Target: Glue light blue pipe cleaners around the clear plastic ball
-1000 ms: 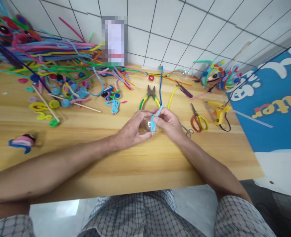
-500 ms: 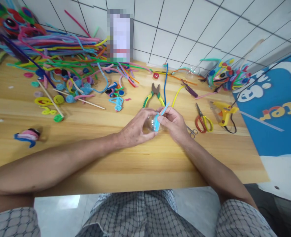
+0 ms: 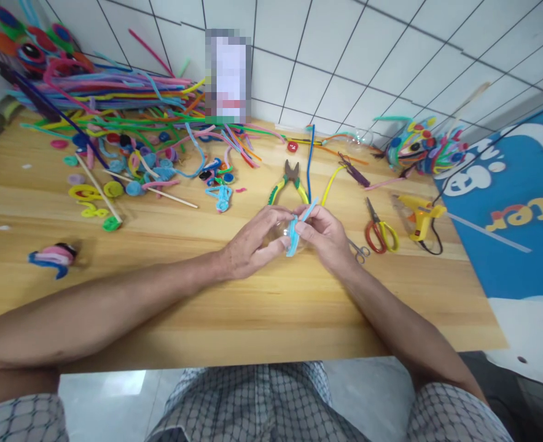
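Observation:
Near the middle of the table, a clear plastic ball [image 3: 279, 229] sits between my two hands. A light blue pipe cleaner [image 3: 292, 236] runs around its middle, with one end sticking up to the right. My left hand [image 3: 257, 240] is curled around the ball's left side, its thumb at the blue band. My right hand [image 3: 324, 233] pinches the pipe cleaner at the right side of the ball. The fingers partly hide the ball. Just beyond them lie pliers [image 3: 292, 178] with green and yellow handles, jaws pointing away.
To the right are scissors [image 3: 380, 230], small metal scissors [image 3: 359, 252] and a yellow glue gun [image 3: 419, 218]. Pipe cleaners [image 3: 115, 92] and coiled pieces crowd the back left. A small pipe-cleaner figure [image 3: 56, 258] lies at left. A phone-like blurred panel [image 3: 229, 77] leans on the tiled wall.
My left thumb has moved up from the ball's lower edge onto the blue band. The band's lower end now shows further down. The whole view has shifted slightly.

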Available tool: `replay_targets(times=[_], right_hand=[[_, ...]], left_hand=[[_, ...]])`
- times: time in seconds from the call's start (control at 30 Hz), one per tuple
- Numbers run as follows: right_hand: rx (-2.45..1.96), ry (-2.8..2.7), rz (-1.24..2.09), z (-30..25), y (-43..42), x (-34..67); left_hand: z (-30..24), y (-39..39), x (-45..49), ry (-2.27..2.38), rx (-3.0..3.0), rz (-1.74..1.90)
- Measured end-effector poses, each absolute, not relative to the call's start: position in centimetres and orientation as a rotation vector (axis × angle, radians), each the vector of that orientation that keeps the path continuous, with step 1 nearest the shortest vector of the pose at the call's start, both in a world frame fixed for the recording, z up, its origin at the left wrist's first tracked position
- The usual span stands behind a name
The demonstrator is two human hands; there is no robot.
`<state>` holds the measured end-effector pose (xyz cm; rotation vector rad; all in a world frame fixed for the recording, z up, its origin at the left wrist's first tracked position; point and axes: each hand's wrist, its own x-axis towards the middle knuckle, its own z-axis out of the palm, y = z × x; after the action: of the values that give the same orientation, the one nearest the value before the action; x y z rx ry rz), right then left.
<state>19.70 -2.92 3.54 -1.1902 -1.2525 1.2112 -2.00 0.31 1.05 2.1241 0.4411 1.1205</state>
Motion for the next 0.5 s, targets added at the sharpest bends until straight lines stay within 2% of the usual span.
replay_targets(times=[0.5], right_hand=[[-1.171, -1.282, 1.209, 3.31, -2.77, 19.80]], left_hand=[[0.86, 0.96, -1.83, 0.450, 2.129, 1.203]])
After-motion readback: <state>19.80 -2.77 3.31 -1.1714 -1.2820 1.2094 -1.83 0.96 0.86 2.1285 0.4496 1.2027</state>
